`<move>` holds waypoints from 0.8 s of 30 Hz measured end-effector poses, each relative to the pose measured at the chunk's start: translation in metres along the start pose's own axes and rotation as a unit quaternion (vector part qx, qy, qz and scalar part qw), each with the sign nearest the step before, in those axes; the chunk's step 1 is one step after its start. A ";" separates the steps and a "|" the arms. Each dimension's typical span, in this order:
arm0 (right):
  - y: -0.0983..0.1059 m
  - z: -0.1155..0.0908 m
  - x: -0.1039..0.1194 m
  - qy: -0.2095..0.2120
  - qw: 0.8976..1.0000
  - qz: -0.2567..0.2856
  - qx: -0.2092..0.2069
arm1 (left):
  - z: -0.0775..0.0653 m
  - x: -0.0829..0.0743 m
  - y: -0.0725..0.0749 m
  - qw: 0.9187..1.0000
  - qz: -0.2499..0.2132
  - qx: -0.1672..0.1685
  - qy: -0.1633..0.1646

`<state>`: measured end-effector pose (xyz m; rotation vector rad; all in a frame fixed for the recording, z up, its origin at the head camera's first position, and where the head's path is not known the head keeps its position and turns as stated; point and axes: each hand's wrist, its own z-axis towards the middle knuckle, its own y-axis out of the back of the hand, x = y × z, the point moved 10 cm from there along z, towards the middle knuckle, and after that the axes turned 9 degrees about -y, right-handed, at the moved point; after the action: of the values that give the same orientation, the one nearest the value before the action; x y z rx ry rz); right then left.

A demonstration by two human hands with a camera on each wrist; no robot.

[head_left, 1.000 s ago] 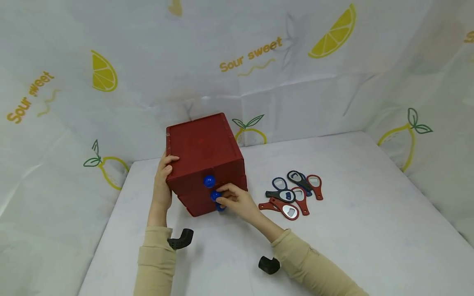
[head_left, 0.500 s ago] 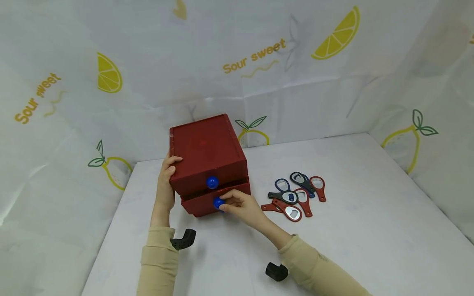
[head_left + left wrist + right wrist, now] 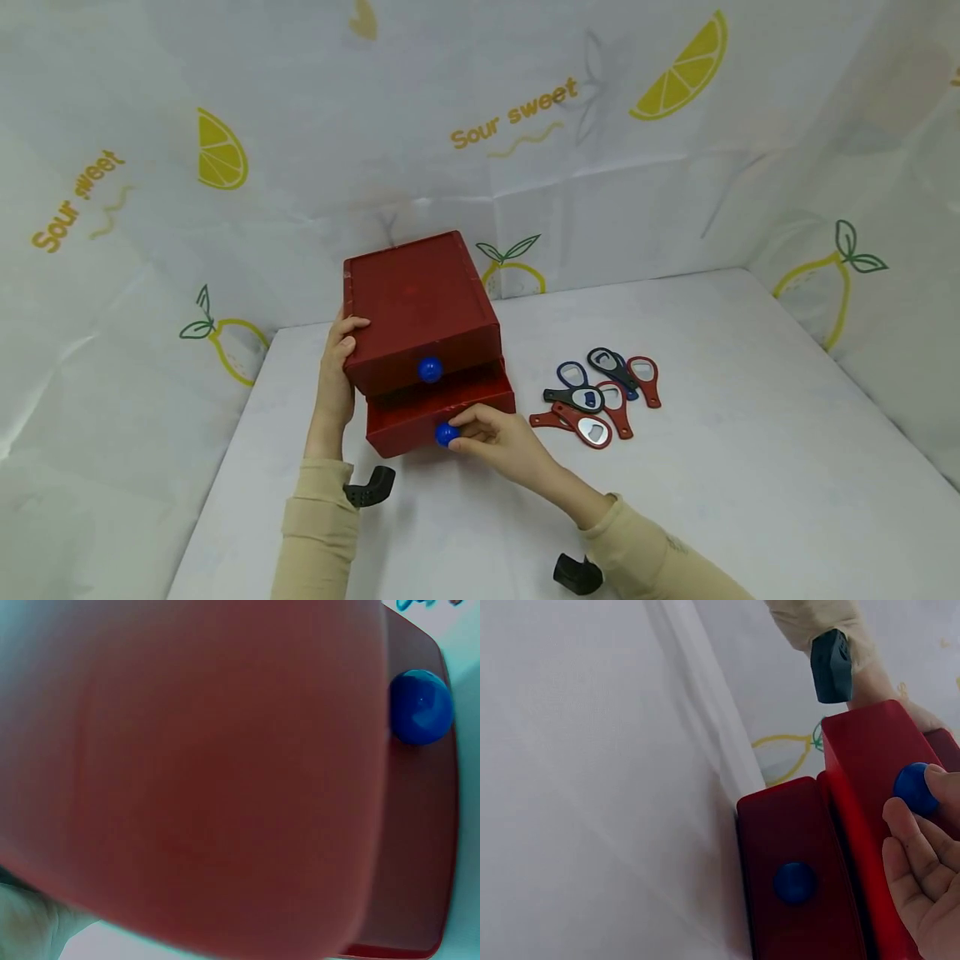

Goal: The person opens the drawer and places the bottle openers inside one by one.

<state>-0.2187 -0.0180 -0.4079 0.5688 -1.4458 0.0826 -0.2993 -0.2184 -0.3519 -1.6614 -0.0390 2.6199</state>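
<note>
A red drawer cabinet (image 3: 416, 287) with blue ball knobs stands at an angle. My left hand (image 3: 335, 375) holds its left side, thumb and a fingertip over the top edge; the other fingers are hidden. With thumb and fingertips my right hand (image 3: 502, 442) pinches the blue knob (image 3: 446, 434) of the pulled-out middle drawer (image 3: 408, 437). The top drawer, with its own knob (image 3: 430, 369), is closed. In the right wrist view the bottom drawer's knob (image 3: 795, 883) sits beside the pulled-out drawer. Red plastic fills most of the left wrist view, a blue knob (image 3: 421, 707) at its right.
Several bottle openers (image 3: 592, 392) in red, blue and black lie in a loose pile right of the cabinet. The white table (image 3: 712, 467) meets a lemon-printed cloth wall (image 3: 390, 150) behind. Black wrist mounts (image 3: 369, 487) stick out from both sleeves.
The middle drawer, closed a second ago, has slid out toward me as the right hand drew its knob forward. The left hand keeps its place on the cabinet. The view shifted slightly.
</note>
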 end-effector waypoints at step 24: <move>0.002 -0.024 0.014 0.059 0.998 -0.029 -0.010 | 0.001 0.001 0.001 1.000 0.006 0.013 -0.005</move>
<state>-0.1955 -0.0098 -0.3941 0.5798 -1.3126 0.0562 -0.3008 -0.2191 -0.3521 -1.6451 0.0059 2.6257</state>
